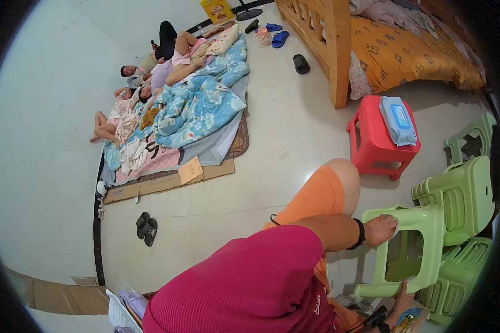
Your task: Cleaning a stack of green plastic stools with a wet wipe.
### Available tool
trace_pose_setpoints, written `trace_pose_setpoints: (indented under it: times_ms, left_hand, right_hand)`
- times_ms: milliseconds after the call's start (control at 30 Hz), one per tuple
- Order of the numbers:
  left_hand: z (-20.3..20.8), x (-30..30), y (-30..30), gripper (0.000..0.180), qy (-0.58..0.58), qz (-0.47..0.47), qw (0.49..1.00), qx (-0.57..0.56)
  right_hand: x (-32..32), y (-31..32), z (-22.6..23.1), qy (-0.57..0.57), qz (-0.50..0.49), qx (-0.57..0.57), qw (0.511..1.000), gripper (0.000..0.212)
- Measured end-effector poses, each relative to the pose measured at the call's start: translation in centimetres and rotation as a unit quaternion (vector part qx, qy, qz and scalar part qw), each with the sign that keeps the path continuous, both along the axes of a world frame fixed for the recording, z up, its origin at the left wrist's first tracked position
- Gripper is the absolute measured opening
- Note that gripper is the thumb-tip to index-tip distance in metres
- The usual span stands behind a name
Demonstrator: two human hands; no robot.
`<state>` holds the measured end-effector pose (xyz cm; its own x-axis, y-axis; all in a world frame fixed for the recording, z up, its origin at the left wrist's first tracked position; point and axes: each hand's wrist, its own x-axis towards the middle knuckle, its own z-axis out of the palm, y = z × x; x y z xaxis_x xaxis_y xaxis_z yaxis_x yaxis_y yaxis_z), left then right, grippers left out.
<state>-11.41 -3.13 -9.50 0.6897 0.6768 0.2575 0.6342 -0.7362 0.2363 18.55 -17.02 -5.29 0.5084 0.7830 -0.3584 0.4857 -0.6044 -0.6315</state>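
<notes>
My left hand (381,229), with a black band on its wrist, has its fingers closed on a small white wipe (395,226). It presses this against a leg of a light green plastic stool (428,222), which lies tipped on its side. At the lower edge, my right hand (404,302) grips the stool's other side; part of that hand is out of sight. A blue packet of wipes (398,119) rests on a red plastic stool (366,133) beyond my bent knee.
More green stools, some stacked (464,200), stand at the right. A wooden bed (339,55) with an orange cover is at the upper right. Several people lie on a floor mat with a blue quilt (200,111) at the upper left. Slippers (147,228) lie on the tiles.
</notes>
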Motion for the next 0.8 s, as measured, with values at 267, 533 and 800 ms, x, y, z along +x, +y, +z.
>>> trace_pose_setpoints:
  times_ms: [267,533,800]
  left_hand:
    - [1.4,-0.3,-0.6,0.031,-0.003,-0.005,1.0,-0.01]
    - [1.8,-0.7,-0.5,0.029,-0.004,0.002,1.0,-0.011]
    - [1.1,-0.1,-0.5,0.027,-0.016,0.0,1.0,0.007]
  right_hand:
    - [0.5,-0.4,-0.7,0.048,-0.011,0.043,0.998,0.065]
    - [-1.9,0.5,2.0,-0.008,-0.021,-0.053,0.998,0.074]
    - [-2.4,0.2,3.0,-0.005,-0.011,-0.036,0.999,0.076]
